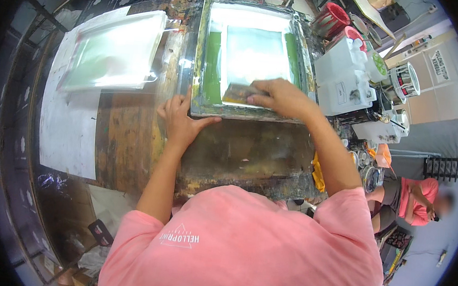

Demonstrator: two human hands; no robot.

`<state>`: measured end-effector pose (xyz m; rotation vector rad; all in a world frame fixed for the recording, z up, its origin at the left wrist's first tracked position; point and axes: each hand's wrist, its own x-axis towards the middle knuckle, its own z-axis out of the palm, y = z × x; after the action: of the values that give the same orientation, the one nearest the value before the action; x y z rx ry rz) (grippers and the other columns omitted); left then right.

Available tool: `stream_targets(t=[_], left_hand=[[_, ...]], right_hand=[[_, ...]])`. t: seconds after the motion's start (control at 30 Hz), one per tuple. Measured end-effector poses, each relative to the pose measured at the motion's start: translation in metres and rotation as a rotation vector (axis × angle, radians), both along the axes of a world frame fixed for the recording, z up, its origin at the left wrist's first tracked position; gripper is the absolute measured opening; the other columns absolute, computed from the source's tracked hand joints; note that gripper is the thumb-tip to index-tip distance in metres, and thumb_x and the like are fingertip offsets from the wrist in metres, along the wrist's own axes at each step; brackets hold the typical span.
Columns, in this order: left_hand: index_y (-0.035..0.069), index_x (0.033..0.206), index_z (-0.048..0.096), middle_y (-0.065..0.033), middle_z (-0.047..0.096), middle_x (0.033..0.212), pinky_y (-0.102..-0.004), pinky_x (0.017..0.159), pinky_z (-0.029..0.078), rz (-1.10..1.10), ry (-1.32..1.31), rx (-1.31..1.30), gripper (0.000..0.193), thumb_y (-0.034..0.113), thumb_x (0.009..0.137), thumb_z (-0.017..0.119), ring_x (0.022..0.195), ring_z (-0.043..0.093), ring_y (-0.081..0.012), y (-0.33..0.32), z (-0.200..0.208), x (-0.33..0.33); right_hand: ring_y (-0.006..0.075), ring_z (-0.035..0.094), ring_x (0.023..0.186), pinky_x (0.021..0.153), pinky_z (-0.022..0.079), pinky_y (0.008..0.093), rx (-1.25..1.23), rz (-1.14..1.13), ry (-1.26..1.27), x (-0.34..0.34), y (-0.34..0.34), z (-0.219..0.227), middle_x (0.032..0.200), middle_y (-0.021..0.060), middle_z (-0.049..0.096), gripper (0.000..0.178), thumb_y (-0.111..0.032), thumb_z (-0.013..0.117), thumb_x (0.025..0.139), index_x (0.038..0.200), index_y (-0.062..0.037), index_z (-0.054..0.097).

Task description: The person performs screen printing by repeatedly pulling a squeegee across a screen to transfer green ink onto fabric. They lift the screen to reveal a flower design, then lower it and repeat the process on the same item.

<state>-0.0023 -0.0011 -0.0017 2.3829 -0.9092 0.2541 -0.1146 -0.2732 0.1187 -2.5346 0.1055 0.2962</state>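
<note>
A screen-printing frame [241, 113] lies on the stained wooden table, its mesh green at the sides around a bright, glossy pale rectangle. My right hand [282, 98] is closed around a squeegee [235, 93], whose blade end is at the lower part of the mesh. Its far side is hidden by my fingers. At the frame's near left corner rests my left hand [182, 121], fingers apart and the thumb stretched along the near edge. It grips nothing that I can see.
Left of the frame, a stack of clear sheets [113, 52] lies on white paper [68, 132]. White plastic jugs [345, 71] and a red bucket [330, 18] crowd the right edge. A yellow cloth [318, 173] hangs near right. Another person [419, 199] sits at the far right.
</note>
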Motion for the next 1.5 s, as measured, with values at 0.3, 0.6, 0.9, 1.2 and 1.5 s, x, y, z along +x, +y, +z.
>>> stream_targets(t=[0.3,0.6,0.9,1.2,1.5], left_hand=[[0.008,0.147,0.060,-0.0044,0.056,0.099,-0.0461,0.097,0.028,-0.022,0.028,0.037,0.116,0.072,0.055,0.088,0.099,0.054,-0.0241,0.002,0.004,-0.001],[0.010,0.148,0.059,-0.0039,0.056,0.100,-0.0436,0.096,0.030,-0.044,0.028,0.019,0.117,0.068,0.052,0.091,0.100,0.053,-0.0248,0.002,0.008,0.001],[0.006,0.152,0.054,-0.0034,0.061,0.089,-0.0412,0.095,0.032,-0.072,0.007,-0.118,0.122,0.067,0.053,0.092,0.092,0.057,-0.0219,0.001,-0.003,0.004],[0.001,0.152,0.051,-0.0041,0.057,0.081,-0.0389,0.089,0.034,-0.096,-0.021,-0.165,0.118,0.067,0.062,0.089,0.078,0.050,-0.0209,0.001,-0.003,0.000],[0.002,0.149,0.055,-0.0088,0.067,0.099,-0.0433,0.096,0.038,-0.044,0.094,-0.112,0.110,0.062,0.065,0.091,0.100,0.052,-0.0288,0.004,-0.003,-0.001]], right_hand=[[0.0280,0.067,0.091,0.069,0.058,0.0408,-0.375,-0.052,-0.419,-0.030,0.038,-0.055,0.099,0.0050,0.068,0.035,-0.038,0.077,0.087,0.111,-0.0124,0.071],[0.0271,0.068,0.089,0.073,0.059,0.0431,-0.548,-0.129,-0.567,0.099,-0.062,-0.083,0.099,0.0045,0.069,0.035,-0.045,0.071,0.092,0.113,-0.0175,0.076],[0.0373,0.071,0.098,0.081,0.054,0.0505,-0.396,-0.013,-0.345,0.191,-0.137,-0.038,0.098,0.0142,0.074,0.055,-0.064,0.056,0.097,0.114,-0.0151,0.075],[0.0312,0.070,0.092,0.073,0.057,0.0475,-0.563,-0.075,-0.516,0.138,-0.096,-0.075,0.095,0.0076,0.070,0.040,-0.054,0.063,0.097,0.111,-0.0180,0.074],[0.0341,0.067,0.091,0.072,0.056,0.0477,-0.463,-0.093,-0.315,-0.012,0.026,-0.029,0.100,0.0120,0.065,0.039,-0.045,0.068,0.095,0.104,-0.0068,0.063]])
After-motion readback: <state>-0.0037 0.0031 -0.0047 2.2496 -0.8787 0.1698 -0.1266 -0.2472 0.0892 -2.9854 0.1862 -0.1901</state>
